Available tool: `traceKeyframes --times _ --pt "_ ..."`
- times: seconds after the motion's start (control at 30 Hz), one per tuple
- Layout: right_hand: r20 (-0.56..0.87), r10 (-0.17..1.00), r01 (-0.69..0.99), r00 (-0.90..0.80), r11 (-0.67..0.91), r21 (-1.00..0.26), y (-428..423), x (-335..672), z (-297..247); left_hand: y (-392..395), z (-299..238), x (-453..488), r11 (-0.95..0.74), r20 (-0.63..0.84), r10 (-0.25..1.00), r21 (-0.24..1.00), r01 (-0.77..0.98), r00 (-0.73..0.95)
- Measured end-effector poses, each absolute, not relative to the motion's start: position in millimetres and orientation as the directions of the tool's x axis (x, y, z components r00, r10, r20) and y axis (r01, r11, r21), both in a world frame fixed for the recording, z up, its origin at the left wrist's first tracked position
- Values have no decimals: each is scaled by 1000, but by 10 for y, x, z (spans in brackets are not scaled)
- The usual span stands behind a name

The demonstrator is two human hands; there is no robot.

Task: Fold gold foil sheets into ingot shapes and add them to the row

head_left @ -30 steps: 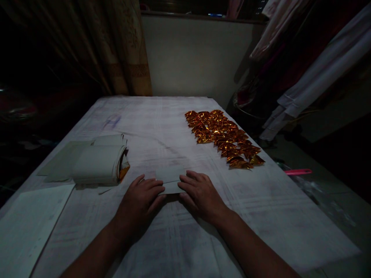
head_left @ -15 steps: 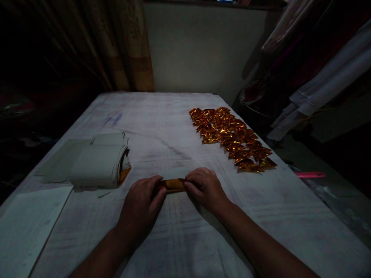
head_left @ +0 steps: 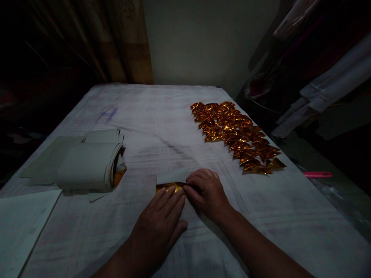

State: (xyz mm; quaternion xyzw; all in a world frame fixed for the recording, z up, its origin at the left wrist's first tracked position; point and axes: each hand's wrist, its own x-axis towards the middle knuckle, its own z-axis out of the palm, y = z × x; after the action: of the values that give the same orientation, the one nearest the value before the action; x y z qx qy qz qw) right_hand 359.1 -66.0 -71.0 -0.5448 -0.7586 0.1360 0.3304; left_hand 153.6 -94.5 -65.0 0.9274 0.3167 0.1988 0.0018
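Note:
A sheet of gold foil paper (head_left: 171,178) lies on the cloth-covered table in front of me, its pale side showing at the far part and a folded gold strip at the near part. My left hand (head_left: 162,216) rests flat on the gold strip, fingers stretched out and thumb apart. At the sheet's right end my right hand (head_left: 206,191) pinches the folded edge between thumb and curled fingers. The fingers of both hands cover part of the fold.
Several folded gold foil pieces (head_left: 232,135) lie in rows at the right. On the left sit a bent stack of paper sheets (head_left: 84,164) and a white sheet (head_left: 26,224). A pink handle (head_left: 318,174) shows beyond the right table edge; clothes (head_left: 333,77) hang behind.
My left hand has let go of the left end and now lies flat on the gold strip. The right hand still pinches its end. The view has shifted slightly.

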Motion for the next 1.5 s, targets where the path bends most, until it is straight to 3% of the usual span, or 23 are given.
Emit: traceKeyframes --times 0.2,0.73,1.5 --pt "363 912 724 -193 382 -575 -664 3594 -703 -928 -660 1515 -807 363 573 96 582 735" --pt "350 921 749 -169 351 -562 -660 3589 -710 -920 -696 1490 -768 292 640 226 599 711" --pt "358 922 764 -150 338 -550 -656 3580 -735 -924 -696 1485 -769 289 636 164 618 715"
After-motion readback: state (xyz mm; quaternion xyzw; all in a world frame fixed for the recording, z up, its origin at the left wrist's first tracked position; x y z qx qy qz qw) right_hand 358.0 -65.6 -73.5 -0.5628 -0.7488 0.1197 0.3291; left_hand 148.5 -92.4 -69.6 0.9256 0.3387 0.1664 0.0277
